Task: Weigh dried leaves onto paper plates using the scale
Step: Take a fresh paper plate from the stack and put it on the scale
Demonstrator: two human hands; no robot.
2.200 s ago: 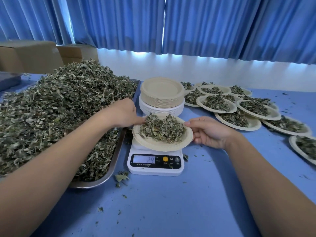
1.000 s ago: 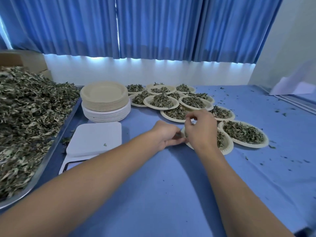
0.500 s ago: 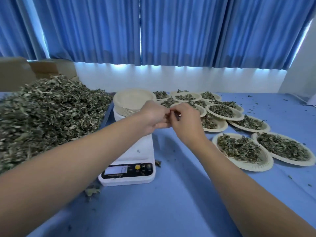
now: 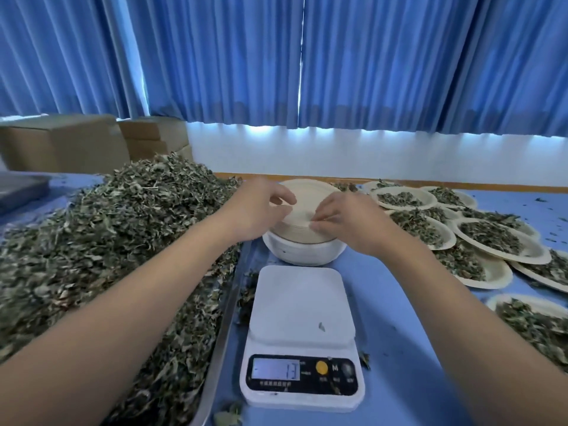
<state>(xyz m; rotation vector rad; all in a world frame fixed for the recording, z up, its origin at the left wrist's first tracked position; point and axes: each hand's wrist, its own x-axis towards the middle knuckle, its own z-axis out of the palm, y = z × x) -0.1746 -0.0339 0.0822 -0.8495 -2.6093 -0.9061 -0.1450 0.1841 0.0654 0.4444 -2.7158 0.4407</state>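
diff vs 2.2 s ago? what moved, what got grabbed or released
The filled plate both hands held on the scale is gone from it, let go among the filled plates at right. Left hand and right hand moved back to the stack of empty plates, fingers at its top plate; grip unclear. Scale and leaf pile stayed put.

The scale [image 4: 299, 309] carries only a leaf scrap. Just behind it, the right hand [image 4: 344, 216] pinches the top of the stack of paper plates [image 4: 302, 233]. The left hand [image 4: 256, 207] curls at the stack's other side, its grip unclear. Left of the scale lies the heap of dried leaves [image 4: 107, 241], and to its right are the filled plates [image 4: 498, 241].
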